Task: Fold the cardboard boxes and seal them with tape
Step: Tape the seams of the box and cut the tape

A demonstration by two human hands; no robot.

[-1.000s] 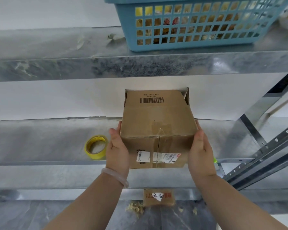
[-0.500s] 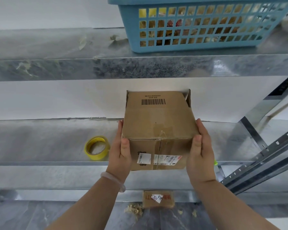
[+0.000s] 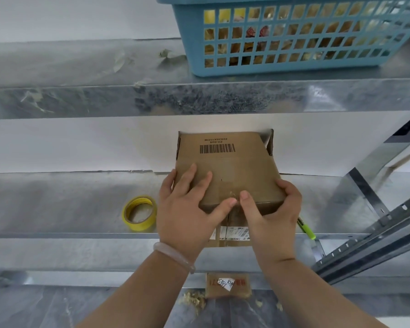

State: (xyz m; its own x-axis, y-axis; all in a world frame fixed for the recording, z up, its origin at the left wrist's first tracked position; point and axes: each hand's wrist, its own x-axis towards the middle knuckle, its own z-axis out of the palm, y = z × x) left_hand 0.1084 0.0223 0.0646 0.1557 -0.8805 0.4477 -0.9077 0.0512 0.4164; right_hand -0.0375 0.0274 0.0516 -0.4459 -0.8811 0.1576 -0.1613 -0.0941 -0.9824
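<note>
A brown cardboard box (image 3: 234, 169) with a barcode on its top stands on the metal shelf (image 3: 57, 204), a flap sticking up at its far right corner. My left hand (image 3: 187, 209) lies across the box's near left top and front edge, fingers spread on the top panel. My right hand (image 3: 272, 211) wraps the near right corner, thumb pressed on the front edge at the middle seam. Both thumbs nearly meet there. A yellow tape roll (image 3: 139, 213) lies flat on the shelf just left of the box.
A blue plastic basket (image 3: 294, 62) with contents sits on the upper shelf. A green marker (image 3: 307, 229) lies at the shelf edge to the right of the box. Slanted metal rails (image 3: 374, 235) cross the right side. A small labelled cardboard piece (image 3: 227, 285) lies on the floor below.
Both hands have moved from the box's sides inward onto its top and front edge, thumbs coming together at the middle seam. The box stays on the shelf.
</note>
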